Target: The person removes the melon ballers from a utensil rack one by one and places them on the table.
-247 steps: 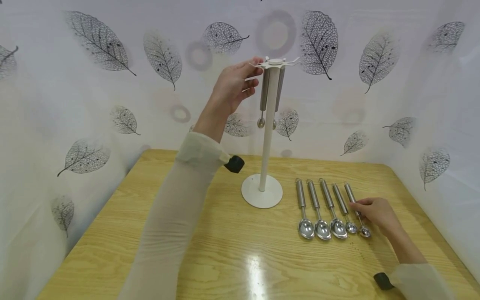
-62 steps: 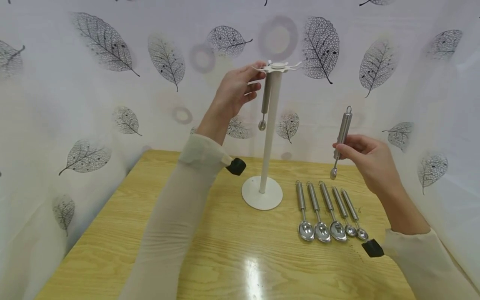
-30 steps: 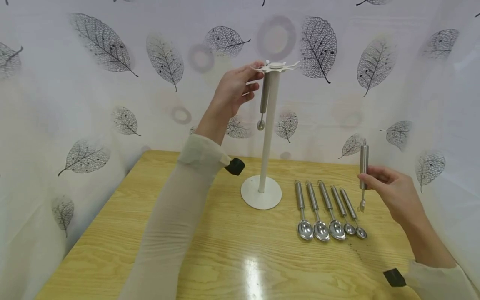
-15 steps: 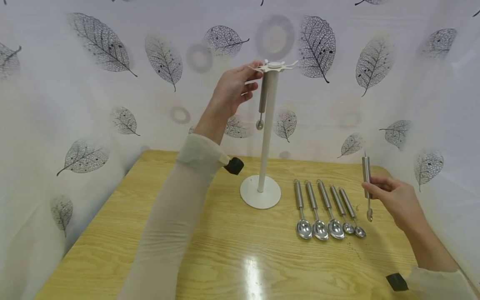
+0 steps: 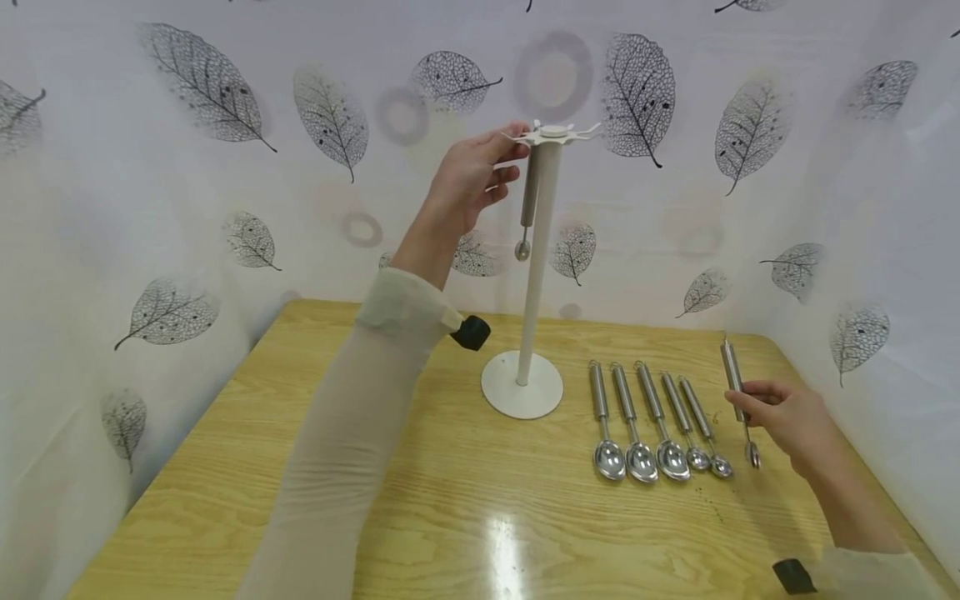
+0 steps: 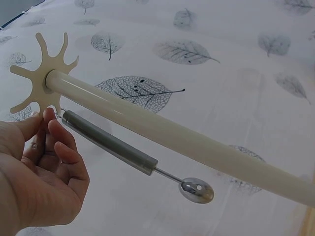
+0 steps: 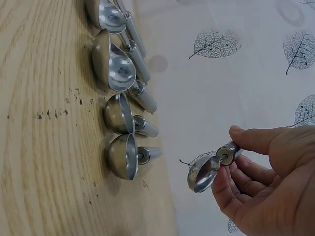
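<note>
My left hand [image 5: 472, 179] is raised at the top of a white utensil stand [image 5: 536, 275], thumb and fingertips pinching one hook arm of its star-shaped crown [image 6: 42, 73]. From that hook, beside the fingers, hangs a small scoop [image 6: 113, 142] with its bowl down. At the right, my right hand [image 5: 791, 421] pinches another small metal scoop [image 5: 733, 375] by the handle. That scoop is tilted, bowl lowest, just above the table. In the right wrist view its bowl [image 7: 203, 174] sticks out past the fingers.
A row of several metal scoops [image 5: 651, 417] lies on the wooden table [image 5: 420, 500], left of my right hand. Larger bowls are on the left, smaller ones on the right. The stand's round base [image 5: 495, 387] rests left of them. A leaf-patterned curtain [image 5: 337, 50] hangs behind.
Two scoops hung on the stand 8.2 seconds ago; one hangs now. My right hand has carried a scoop right and down, beside the row. The left hand stays at the crown.
</note>
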`<state>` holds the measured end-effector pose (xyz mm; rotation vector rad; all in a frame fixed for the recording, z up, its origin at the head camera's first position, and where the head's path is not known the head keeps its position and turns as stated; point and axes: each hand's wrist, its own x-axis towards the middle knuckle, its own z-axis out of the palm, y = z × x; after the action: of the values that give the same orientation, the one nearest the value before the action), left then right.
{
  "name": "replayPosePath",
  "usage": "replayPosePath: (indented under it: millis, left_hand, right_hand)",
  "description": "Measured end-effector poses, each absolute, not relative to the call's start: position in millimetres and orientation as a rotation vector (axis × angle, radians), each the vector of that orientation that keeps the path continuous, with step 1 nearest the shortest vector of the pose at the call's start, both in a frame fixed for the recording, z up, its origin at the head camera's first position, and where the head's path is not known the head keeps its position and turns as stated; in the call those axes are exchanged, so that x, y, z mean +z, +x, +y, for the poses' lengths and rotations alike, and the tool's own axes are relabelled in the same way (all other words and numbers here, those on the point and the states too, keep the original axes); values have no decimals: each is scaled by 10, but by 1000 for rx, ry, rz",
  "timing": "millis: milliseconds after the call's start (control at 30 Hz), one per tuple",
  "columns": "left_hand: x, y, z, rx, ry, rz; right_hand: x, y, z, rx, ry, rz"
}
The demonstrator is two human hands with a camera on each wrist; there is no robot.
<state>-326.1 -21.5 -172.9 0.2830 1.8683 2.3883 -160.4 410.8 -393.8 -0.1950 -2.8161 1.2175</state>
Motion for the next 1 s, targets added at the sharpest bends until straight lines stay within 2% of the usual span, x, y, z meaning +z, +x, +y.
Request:
replayPosePath:
  millis: [1000]
  left_hand:
    - [-1741, -3248, -213, 2385, 308, 1881]
  right_hand:
    - [-4309, -1694, 4186, 1031, -335, -2989]
